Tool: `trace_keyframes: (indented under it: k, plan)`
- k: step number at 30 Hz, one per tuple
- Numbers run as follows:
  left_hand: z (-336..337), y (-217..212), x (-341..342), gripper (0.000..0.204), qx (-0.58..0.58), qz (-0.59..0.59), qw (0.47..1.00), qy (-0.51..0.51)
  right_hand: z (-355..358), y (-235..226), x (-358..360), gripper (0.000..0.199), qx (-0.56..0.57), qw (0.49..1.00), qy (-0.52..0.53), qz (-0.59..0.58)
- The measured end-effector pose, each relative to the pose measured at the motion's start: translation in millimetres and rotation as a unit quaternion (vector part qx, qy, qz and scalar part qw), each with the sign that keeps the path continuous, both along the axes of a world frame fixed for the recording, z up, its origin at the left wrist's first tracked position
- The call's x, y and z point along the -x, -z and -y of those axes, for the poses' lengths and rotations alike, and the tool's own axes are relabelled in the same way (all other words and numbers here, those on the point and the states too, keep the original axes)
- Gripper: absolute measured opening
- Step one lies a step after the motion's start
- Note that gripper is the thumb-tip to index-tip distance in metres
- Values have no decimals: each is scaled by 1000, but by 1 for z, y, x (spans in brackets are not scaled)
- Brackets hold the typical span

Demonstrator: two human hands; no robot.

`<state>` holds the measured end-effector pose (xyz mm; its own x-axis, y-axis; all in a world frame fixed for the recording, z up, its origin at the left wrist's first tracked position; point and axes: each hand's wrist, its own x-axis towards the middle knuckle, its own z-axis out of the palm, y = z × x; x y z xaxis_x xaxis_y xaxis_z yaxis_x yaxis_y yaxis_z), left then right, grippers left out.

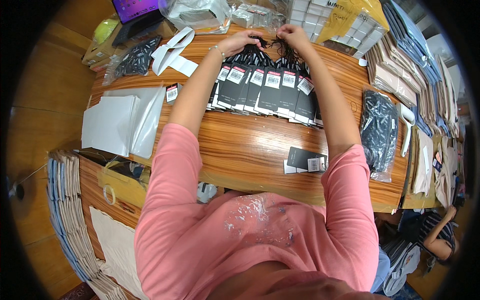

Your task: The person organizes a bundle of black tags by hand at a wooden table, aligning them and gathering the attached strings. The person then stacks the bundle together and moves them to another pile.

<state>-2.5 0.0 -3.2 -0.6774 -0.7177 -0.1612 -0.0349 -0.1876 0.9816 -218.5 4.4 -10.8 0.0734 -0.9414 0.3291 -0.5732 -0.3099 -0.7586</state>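
A fan of black hang tags (265, 92) with white barcode stickers lies across the far middle of the wooden table (250, 145). Their thin black strings (272, 47) gather at the top of the fan. My left hand (240, 41) pinches the strings on the left side. My right hand (294, 35) pinches them on the right, both hands close together at the far edge of the table. A bracelet sits on my left wrist. One separate black tag (306, 160) lies near the table's front edge by my right elbow.
A stack of clear plastic sleeves (122, 122) lies at the left. Clear bags of black items sit at the far left (134, 57) and at the right (379, 132). White paper strips (172, 50), a laptop (136, 12), boxes and folded fabric stacks (415, 65) ring the table. Another person (440, 235) sits at the lower right.
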Motion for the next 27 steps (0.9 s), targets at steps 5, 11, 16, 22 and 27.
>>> trace_keyframes:
  k: [5,11,16,22,27]
  plan:
    - [1,-3,3,37,22,19,1000,-1,3,8,59,19,-79,996,34,-23]
    - [5,8,3,33,12,25,999,-23,-29,-10,62,44,-182,943,101,-262]
    - [7,10,8,31,2,16,999,-27,-34,-3,45,92,-202,905,114,-358]
    - [9,12,5,32,4,18,1000,-24,-63,-30,-38,78,-234,863,223,-389]
    - [6,12,3,33,11,18,999,-28,-44,-29,-19,48,-252,903,184,-296]
